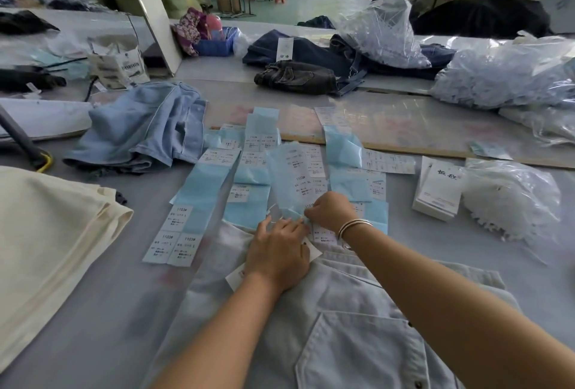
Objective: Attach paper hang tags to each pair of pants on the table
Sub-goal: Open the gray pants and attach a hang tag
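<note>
Pale denim pants [357, 326] lie on the counter [109, 311] under both hands. Left hand [280, 251] presses flat on a paper hang tag [236, 276] at the waistband; right hand [331, 209] pinches something small just beyond it. Blue pants [140, 130] and dark pairs [298, 76] farther off seem to wait.

My arms are bare from the frame's edge to the wrists, no sleeves showing. Just behind my right hand [331, 209] sit thin silver bangles [354, 226], two or perhaps three stacked. My left hand [278, 256] and wrist wear nothing.
</note>
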Demonstrator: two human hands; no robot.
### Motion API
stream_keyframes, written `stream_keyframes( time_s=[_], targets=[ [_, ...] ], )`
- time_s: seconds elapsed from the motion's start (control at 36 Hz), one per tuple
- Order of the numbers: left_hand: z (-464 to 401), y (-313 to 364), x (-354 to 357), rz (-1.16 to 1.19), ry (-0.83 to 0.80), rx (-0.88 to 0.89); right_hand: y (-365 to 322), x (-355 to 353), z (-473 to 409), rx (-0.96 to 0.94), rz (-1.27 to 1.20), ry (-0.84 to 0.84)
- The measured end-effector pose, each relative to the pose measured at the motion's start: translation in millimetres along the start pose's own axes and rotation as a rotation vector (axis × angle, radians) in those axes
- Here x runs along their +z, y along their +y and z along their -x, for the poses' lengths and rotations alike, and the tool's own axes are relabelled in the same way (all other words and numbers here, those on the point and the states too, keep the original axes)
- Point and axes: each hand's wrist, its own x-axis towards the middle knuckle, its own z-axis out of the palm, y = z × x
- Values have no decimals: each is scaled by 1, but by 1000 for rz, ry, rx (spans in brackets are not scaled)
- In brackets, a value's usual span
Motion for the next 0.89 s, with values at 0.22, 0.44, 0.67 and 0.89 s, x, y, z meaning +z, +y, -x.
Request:
stream_keyframes(
  time_s=[0.22,0.44,0.67,0.89],
  targets=[
    [0,0,0,13,-5,12,3,-2,-9,157,-202,-68],
    [0,1,0,44,15,17,11,-8,-13,268,-350,30],
    [-4,-1,1,194,72,-110,60,-58,15,373,-1477,331],
    [-8,7,-18,448,339,-455,75,-50,116,175,-1725,387]
  ],
)
